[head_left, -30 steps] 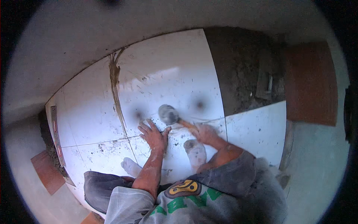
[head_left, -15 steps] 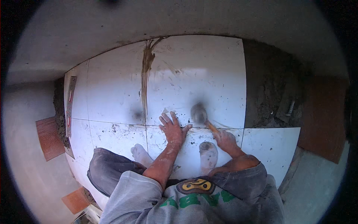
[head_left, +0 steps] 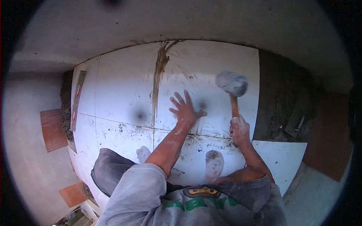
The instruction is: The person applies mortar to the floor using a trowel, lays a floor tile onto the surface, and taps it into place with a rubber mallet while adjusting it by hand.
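A rubber mallet with a pale, dusty head and a wooden handle is gripped in my right hand. Its head is slightly blurred and hangs over the right part of a large white floor tile. My left hand lies on the same tile with its fingers spread, left of the mallet. Brown mortar smears the joint along this tile's left edge, and dirt specks dot the joint nearest me.
A spirit level lies on the tiles at the far left. Dark mortar bed with a trowel-like tool borders the tile on the right. Reddish-brown tiles lie to both sides. My socked foot rests on the near tiles.
My right hand has moved right, and the mallet head has gone up and to the right, away from the near joint. My left hand has slid farther forward on the tile.
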`<state>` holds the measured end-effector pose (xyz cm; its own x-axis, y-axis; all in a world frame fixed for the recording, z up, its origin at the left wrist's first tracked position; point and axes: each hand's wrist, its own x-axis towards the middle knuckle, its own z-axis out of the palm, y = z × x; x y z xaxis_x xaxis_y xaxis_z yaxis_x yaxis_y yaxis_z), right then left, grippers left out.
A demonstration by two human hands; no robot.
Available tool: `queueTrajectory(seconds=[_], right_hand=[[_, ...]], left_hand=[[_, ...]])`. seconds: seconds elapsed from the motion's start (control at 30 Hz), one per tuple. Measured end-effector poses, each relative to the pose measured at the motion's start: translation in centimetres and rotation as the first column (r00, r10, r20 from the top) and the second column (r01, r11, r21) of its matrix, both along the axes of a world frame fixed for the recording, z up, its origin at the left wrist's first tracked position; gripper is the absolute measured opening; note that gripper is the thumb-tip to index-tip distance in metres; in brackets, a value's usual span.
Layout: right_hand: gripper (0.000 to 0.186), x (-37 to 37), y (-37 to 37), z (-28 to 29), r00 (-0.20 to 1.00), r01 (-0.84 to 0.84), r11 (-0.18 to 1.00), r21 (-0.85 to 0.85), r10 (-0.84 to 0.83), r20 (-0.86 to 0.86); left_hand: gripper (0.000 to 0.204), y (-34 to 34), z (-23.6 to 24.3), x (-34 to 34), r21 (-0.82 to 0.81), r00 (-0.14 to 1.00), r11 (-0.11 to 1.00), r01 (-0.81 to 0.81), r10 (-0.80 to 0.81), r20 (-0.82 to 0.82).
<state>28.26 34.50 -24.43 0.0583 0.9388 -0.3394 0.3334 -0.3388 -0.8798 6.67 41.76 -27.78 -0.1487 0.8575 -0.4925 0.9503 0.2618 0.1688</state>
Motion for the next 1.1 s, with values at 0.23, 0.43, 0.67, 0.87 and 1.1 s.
queueTrajectory(seconds=[0.23,0.43,0.67,0.87,1.1], right_hand=[[0.039,-1.9,3.0,-4.9,0.957,-0.162,0.987,0.018,0.152,0.248],[0.048,-1.2,3.1,-0.3,0.994,0.083,0.985,-0.153,-0.094,-0.064],[0.045,-1.3,0.7,-9.0,0.972,0.181,0.97,0.163,-0.151,-0.182],[0.023,-2.5,2.1,-3.1,0.989,-0.12,0.992,-0.028,0.122,0.083],[0.046,-0.1,0.5,-6.2,0.952,0.171,0.969,0.177,-0.115,-0.284]], left_hand=[[0.134,1.8,0.1,0.5,-0.103,0.998,0.994,0.018,-0.013,0.057],[0.132,2.0,0.6,-0.7,-0.087,1.0,0.996,0.016,-0.014,0.025],[0.13,1.7,0.0,0.8,-0.052,0.997,0.997,0.059,-0.057,0.055],[0.128,1.8,0.6,-0.9,-0.09,1.0,0.996,0.023,-0.022,0.01],[0.128,2.0,0.5,0.4,-0.061,0.998,0.997,0.052,-0.049,0.043]])
